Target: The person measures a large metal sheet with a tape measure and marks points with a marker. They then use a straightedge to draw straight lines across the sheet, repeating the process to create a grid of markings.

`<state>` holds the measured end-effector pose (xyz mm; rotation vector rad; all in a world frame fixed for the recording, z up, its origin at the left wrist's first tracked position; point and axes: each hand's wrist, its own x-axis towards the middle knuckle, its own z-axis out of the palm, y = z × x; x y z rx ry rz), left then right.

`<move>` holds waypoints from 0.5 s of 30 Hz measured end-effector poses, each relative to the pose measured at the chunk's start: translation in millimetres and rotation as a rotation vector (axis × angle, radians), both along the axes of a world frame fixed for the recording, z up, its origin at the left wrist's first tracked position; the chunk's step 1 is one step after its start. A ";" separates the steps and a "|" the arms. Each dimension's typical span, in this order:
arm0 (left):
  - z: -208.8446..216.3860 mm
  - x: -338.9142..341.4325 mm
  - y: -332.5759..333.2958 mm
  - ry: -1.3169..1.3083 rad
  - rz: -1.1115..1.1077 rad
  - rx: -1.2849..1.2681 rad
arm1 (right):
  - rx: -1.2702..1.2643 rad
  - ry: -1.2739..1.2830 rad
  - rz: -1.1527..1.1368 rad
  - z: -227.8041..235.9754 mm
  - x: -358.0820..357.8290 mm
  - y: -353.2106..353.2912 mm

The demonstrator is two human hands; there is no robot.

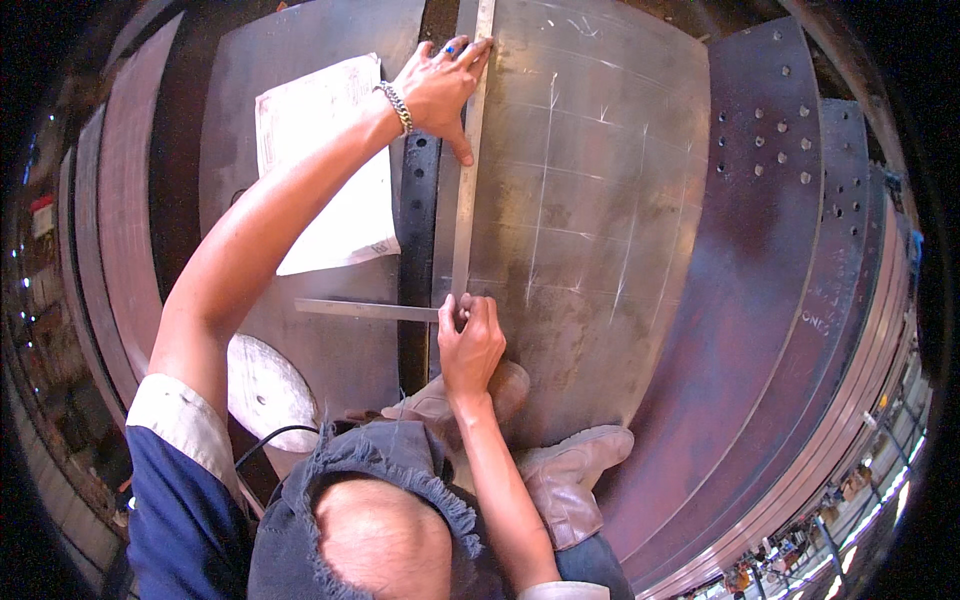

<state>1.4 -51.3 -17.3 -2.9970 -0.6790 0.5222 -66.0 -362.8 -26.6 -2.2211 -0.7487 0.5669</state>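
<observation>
A long, narrow steel blade [465, 210] lies along a dark metal plate [590, 350] marked with white chalk lines and arrows. My left hand [440, 88], with a ring and chain bracelet, has its fingers spread against the blade's far part. At the near end my right hand [473, 345] is closed in a pinch, thumb and forefinger together. What the pinch holds is hidden. A thin steel blade [365, 310] runs left from these fingers, roughly square to the long one, like a framing square. Its corner is covered by the hand.
A white paper sheet [315, 175] lies on the left plate. A dark perforated strip [418, 205] runs between the plates. At left is a pale round disc [268, 385]. My boots [570, 490] and torn-jeans knee [385, 530] are close by. Drilled plates [765, 200] are stacked to the right.
</observation>
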 end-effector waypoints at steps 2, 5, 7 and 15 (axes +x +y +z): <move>-0.9 1.2 -0.9 0.001 0.024 -0.010 | -0.017 0.022 -0.010 -0.6 -1.3 -0.4; -2.9 0.0 -2.8 -0.031 0.041 -0.004 | -0.001 0.000 -0.022 -1.1 -1.5 -0.6; -2.6 -1.5 -2.7 -0.039 0.055 -0.005 | 0.001 0.002 -0.022 -1.7 -1.5 -0.4; -1.4 0.9 -4.5 -0.028 0.079 -0.026 | -0.015 -0.005 -0.004 0.6 -0.2 0.2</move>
